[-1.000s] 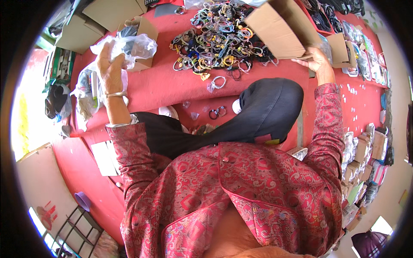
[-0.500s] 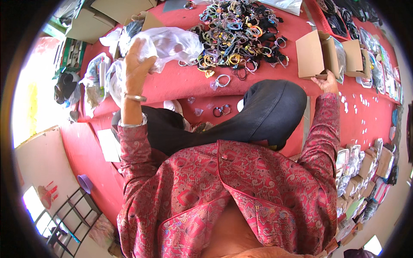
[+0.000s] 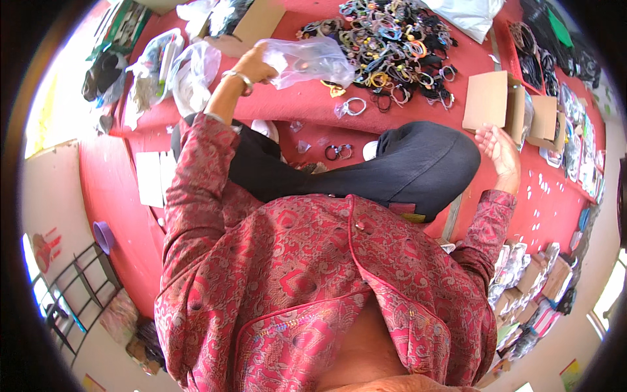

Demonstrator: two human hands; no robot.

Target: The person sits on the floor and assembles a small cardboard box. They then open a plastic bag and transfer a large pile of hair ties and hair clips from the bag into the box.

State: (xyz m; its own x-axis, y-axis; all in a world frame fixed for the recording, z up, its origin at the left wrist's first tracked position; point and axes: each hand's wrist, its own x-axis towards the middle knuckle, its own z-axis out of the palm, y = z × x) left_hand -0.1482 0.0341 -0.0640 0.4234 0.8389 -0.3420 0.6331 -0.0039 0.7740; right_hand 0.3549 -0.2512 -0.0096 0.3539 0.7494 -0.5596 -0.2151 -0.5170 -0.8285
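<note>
My left hand (image 3: 253, 65) grips a clear plastic bag (image 3: 310, 61) and holds it above the red table (image 3: 418, 117), near a big heap of colourful bangles and hair bands (image 3: 392, 46). A bracelet sits on that wrist. My right hand (image 3: 499, 149) is open, palm up, fingers apart, just below a brown cardboard box (image 3: 499, 104) at the right. It holds nothing. A black cloth (image 3: 418, 163) drapes across my front between the two arms. A few loose bangles (image 3: 339, 151) lie on the table just beyond the cloth.
More plastic bags (image 3: 176, 72) and packets lie at the far left of the table. Further cardboard boxes (image 3: 545, 121) and packed goods (image 3: 575, 150) line the right side. White paper sheets (image 3: 153, 176) lie on the red floor, with a metal rack (image 3: 78, 287) at lower left.
My left hand has swung rightward with the clear bag, from the left pile to beside the bangle heap. My right hand has let go of the cardboard box and drawn back, open.
</note>
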